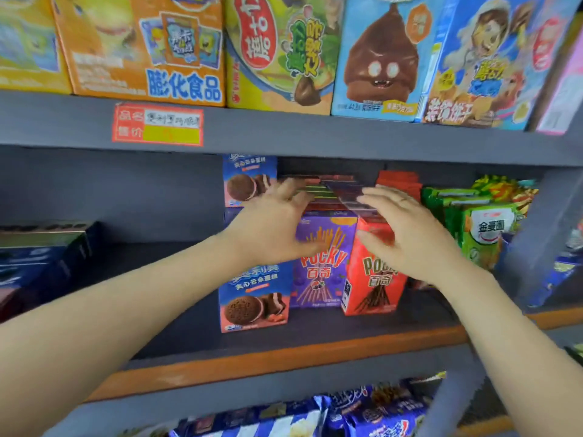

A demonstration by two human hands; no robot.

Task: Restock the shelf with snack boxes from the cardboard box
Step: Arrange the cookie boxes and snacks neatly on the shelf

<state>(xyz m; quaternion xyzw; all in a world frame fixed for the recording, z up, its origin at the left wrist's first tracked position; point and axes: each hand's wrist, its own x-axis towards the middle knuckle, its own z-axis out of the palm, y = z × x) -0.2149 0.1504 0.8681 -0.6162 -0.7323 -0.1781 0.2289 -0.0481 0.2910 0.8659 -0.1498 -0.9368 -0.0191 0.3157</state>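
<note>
"POCKY" and "百奇" printed on the purple box [321,263]; "百奇" again on the red box [375,279], its brand word half covered. "膨化食品" in blue on the orange carton [176,58]. "金麦圆" on the green bag [485,228]. Handwriting on the red price tag [157,124] too blurred to read.

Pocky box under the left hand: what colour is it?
Purple Pocky box, with red lettering; the head view shows it.

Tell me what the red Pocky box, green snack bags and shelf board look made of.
Red Pocky box: printed paperboard, likely; flat faces, crisp folded edges.
Green snack bags: glossy plastic film; crinkles and highlights.
Shelf board: matte dark top over an orange-brown edge, possibly painted wood; unclear.
</note>
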